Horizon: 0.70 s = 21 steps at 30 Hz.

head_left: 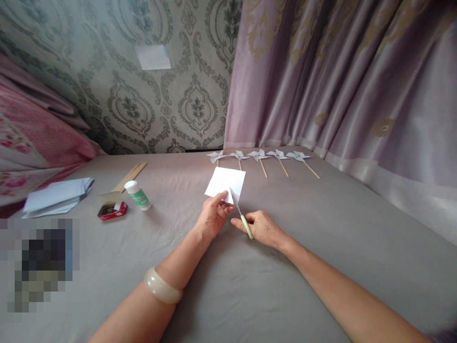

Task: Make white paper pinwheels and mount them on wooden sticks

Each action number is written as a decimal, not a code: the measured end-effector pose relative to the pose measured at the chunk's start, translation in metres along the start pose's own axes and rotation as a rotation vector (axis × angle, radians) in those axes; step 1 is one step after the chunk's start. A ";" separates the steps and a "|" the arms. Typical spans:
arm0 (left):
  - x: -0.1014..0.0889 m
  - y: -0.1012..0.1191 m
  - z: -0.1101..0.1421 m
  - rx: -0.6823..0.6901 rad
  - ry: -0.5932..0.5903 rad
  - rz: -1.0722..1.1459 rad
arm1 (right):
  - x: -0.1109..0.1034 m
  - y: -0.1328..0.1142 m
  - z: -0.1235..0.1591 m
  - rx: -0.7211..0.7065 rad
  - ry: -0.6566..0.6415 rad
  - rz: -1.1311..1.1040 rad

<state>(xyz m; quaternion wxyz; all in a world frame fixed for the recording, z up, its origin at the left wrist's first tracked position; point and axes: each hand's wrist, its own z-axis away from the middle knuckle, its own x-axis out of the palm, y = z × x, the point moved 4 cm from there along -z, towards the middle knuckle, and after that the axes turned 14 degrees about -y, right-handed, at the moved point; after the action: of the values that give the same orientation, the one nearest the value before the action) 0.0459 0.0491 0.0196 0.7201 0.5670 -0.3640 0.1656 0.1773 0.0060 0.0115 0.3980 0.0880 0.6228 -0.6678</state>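
My left hand (214, 214) pinches the near edge of a white square sheet of paper (226, 181), held up above the cloth-covered surface. In my right hand (262, 227) is a pair of scissors (246, 226) with pale green handles. Their blades reach into the paper from its near right corner, close to my left fingertips. Whether the blades are parted or closed is hard to make out. Behind the paper, several white paper pinwheels (259, 155) on wooden sticks lie in a row.
To the left stand a white and green glue stick (139, 196) and an open red box (112, 209) with small contents. Wooden sticks (130, 177) lie behind them. A stack of white paper (55, 197) rests farther left. A curtain (303, 81) hangs along the right.
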 end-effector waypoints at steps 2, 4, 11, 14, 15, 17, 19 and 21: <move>0.000 0.000 0.000 0.015 -0.014 -0.015 | -0.001 -0.001 0.000 0.006 -0.005 -0.016; 0.000 0.000 0.001 0.029 -0.029 -0.030 | -0.001 -0.001 0.001 0.010 -0.021 -0.040; 0.000 0.000 0.002 0.047 -0.030 -0.060 | 0.000 0.004 0.000 -0.014 -0.096 -0.119; 0.000 0.001 0.001 0.070 -0.014 -0.052 | 0.001 0.005 0.000 -0.023 -0.116 -0.108; -0.001 0.003 0.000 0.087 -0.001 -0.042 | 0.001 0.005 0.001 -0.032 -0.125 -0.102; -0.006 0.010 -0.002 0.131 0.042 -0.007 | 0.001 0.004 0.002 -0.054 -0.151 -0.097; -0.014 0.020 -0.004 0.186 0.115 0.040 | 0.002 0.003 0.002 -0.070 -0.177 -0.107; -0.023 0.028 -0.006 0.235 0.185 0.062 | 0.000 0.001 0.002 -0.086 -0.160 -0.160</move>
<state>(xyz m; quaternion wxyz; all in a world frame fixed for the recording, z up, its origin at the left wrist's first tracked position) 0.0139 0.0674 0.0226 0.6737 0.6182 -0.2917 0.2809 0.1787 0.0039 0.0108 0.3955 -0.0326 0.6220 -0.6750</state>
